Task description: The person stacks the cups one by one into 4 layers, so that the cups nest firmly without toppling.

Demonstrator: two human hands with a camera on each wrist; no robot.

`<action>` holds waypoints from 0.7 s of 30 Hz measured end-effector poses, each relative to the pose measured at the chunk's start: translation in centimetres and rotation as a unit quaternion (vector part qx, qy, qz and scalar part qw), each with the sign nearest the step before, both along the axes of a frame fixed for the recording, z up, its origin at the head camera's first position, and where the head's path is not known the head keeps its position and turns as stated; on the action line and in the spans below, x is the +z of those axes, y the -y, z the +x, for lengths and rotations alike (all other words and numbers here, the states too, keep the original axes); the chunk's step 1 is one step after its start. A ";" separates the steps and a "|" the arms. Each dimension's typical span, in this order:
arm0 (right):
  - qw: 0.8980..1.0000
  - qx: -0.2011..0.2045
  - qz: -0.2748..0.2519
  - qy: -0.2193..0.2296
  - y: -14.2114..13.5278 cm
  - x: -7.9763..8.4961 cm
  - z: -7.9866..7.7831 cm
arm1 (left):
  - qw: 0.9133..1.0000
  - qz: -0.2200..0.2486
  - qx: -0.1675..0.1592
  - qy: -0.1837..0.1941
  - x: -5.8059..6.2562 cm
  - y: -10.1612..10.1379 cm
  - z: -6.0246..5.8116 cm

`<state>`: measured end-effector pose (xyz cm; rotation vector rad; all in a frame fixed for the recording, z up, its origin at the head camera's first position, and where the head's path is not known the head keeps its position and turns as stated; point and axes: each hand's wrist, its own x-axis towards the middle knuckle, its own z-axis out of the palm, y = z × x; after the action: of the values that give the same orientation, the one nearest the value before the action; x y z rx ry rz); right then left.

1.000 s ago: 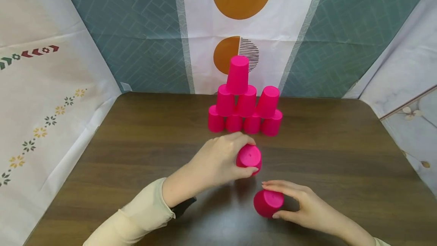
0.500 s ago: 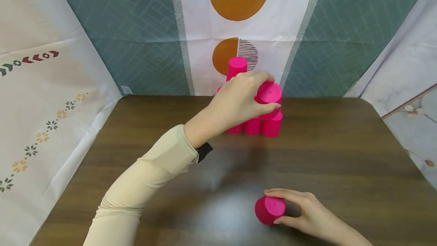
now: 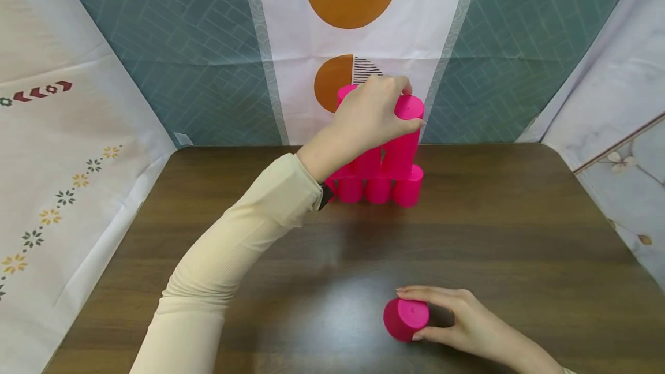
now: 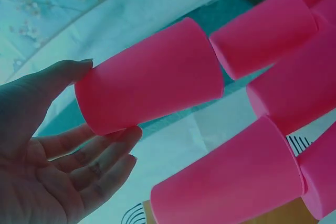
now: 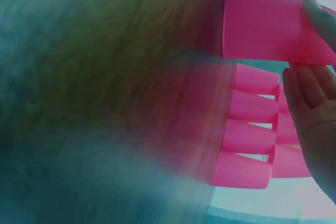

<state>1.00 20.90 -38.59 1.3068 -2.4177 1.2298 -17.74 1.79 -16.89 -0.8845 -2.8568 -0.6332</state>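
My left hand [image 3: 370, 109] grips a pink upside-down cup [image 3: 409, 107] by its base end, thumb on one side and fingers on the other. In the left wrist view this cup [image 4: 149, 80] is just over the right-hand cup [image 4: 268, 35] of the second row; whether they touch I cannot tell. Beside it stands another third-level cup [image 4: 231, 179], partly behind my hand in the head view. The pyramid's bottom row [image 3: 408, 186] stands on the table. Near the front, my right hand [image 3: 457, 319] holds another upside-down cup [image 3: 406, 319] between thumb and fingers.
The dark wooden table [image 3: 519, 235] runs back to a teal and white patterned cloth [image 3: 436, 10]. White patterned cloths hang at the left [image 3: 93, 189] and right [image 3: 613, 74]. My left sleeve [image 3: 228, 258] crosses the table's left half.
My left hand has carried its cup from mid-table up and back to the pyramid, rising further in the last half second. My right hand stays near the front with its cup.
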 end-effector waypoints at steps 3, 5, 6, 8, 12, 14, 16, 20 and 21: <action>1.000 -0.002 0.002 -0.004 0.0 0.2 0.0 | 1.000 -0.010 0.011 0.005 0.0 -0.2 -0.7; 1.000 -0.004 0.003 -0.006 0.1 0.3 0.2 | 1.000 -0.015 0.017 0.012 -0.1 -0.2 -1.2; 1.000 -0.004 0.003 -0.006 0.1 0.3 0.3 | 1.000 -0.017 0.019 0.011 -0.2 -0.3 -1.4; 1.000 -0.004 0.005 -0.004 0.2 0.3 0.5 | 0.999 -0.024 0.022 0.008 -0.5 -0.3 -1.7; 0.999 -0.006 0.021 0.035 0.3 0.5 1.1 | 0.999 -0.037 0.029 -0.010 -1.0 -0.5 -2.0; 0.998 -0.009 0.028 0.051 0.2 0.7 1.2 | 0.998 -0.040 0.032 -0.021 -1.2 -0.6 -2.1; 0.998 -0.011 0.028 0.052 0.2 0.7 1.2 | 0.998 -0.040 0.035 -0.029 -1.2 -0.7 -2.1; 0.999 -0.010 0.020 0.036 0.3 0.6 1.0 | 0.998 -0.044 0.039 -0.033 -1.0 -0.7 -2.3; 0.999 -0.010 0.019 0.036 0.3 0.5 1.0 | 0.998 -0.045 0.040 -0.035 -1.0 -0.7 -2.3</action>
<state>1.96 20.57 -38.06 1.2675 -2.5093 1.2532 -20.05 2.46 -17.85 -0.7835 -2.8614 -0.4586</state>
